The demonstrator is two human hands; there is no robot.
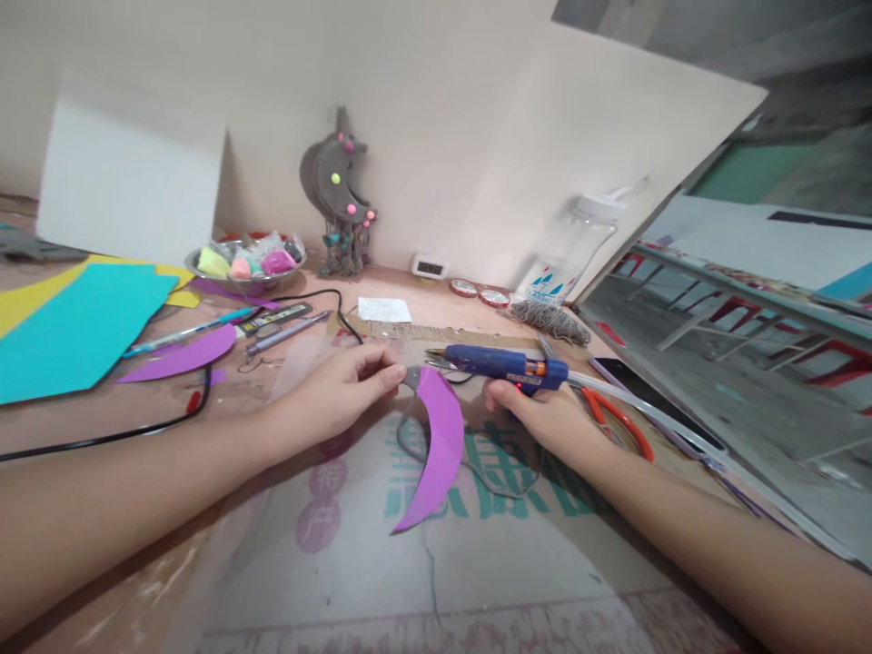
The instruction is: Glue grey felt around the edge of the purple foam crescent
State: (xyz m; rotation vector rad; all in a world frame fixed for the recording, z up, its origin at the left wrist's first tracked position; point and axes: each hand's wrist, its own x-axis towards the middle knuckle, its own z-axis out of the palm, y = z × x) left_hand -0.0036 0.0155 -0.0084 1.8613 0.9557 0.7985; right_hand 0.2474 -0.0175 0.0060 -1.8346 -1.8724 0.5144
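A purple paper crescent (444, 427) hangs with its curved body downward, its upper tip wrapped in grey yarn (411, 378). My left hand (361, 386) is closed in a pinch at that wrapped tip. A loose strand of the yarn loops below and to the right of the crescent. My right hand (535, 409) grips a blue hot glue gun (494, 361), whose nozzle points left, just above the crescent's top. A long clear glue stick (633, 400) sticks out of the gun's rear. Most of my right fingers are hidden behind the gun.
A printed board (327, 581) lies under my hands. Orange-handled scissors (617, 422) and a phone (654, 400) lie right. Behind are a grey yarn bundle (550, 321), a bottle (569, 250) and a bowl (245, 282). A black cord (102, 443) and turquoise paper (88, 318) lie left.
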